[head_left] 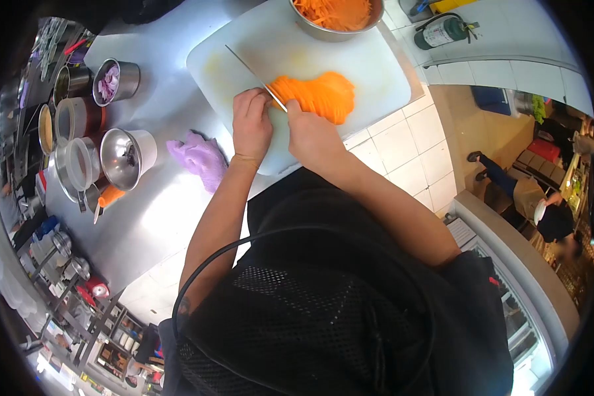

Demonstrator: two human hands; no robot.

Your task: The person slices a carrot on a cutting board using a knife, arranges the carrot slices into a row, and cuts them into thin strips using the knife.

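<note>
A fan of thin orange carrot slices [323,96] lies on the white cutting board [211,72]. My right hand [313,135] is closed around the handle of a knife [247,66], whose long blade points up and left across the left end of the slices. Just left of the blade, my left hand [252,125] has its fingers curled down on the carrot end, most of which they hide. At the board's top edge is a metal bowl [333,34] holding carrot shreds [333,12].
A crumpled purple cloth [201,160] lies left of the board on the steel table [158,231]. Further left stand a metal pot [131,82] with purple onion pieces, a metal bowl [117,158] and a peeler-like tool [109,197]. Another person [528,198] is at far right.
</note>
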